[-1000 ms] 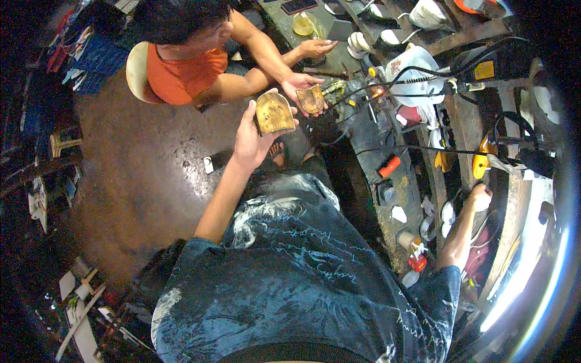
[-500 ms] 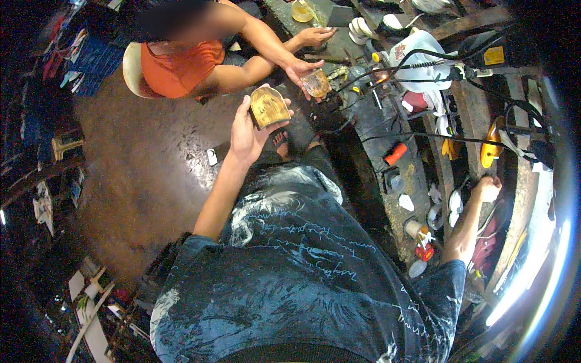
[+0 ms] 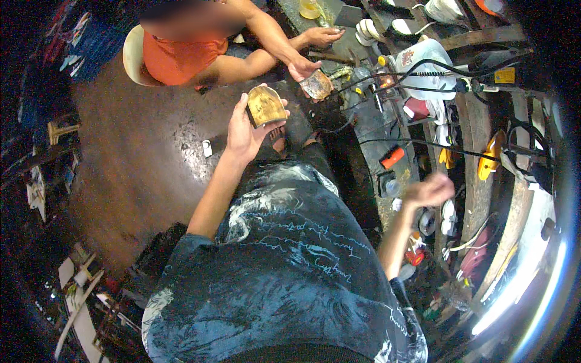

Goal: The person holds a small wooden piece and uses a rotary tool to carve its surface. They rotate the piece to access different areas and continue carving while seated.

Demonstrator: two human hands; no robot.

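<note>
My left hand [image 3: 242,133] is closed round a yellow-brown piece with a rounded top, a straight lower edge and a dark rim [image 3: 267,106], its broad face turned up. Above the workbench on the right, my right hand [image 3: 431,190] is smeared by motion, and whether it holds anything cannot be made out. An orange cylinder [image 3: 392,158] lies on the bench not far from it. Across from me, another person's hand [image 3: 302,68] holds a similar, greyer rounded piece [image 3: 317,85] close to mine.
The seated person in an orange top [image 3: 184,60] is at the upper left. Black cables [image 3: 423,142] cross the slatted bench by a translucent jug [image 3: 425,66]. A yellow-orange tool [image 3: 489,157] and a red-and-white item [image 3: 414,251] also lie there. Brown floor [image 3: 133,163] spreads on the left.
My right hand has moved left and slightly nearer me, away from the bench's far right side. My left hand still holds the yellow-brown piece, barely shifted.
</note>
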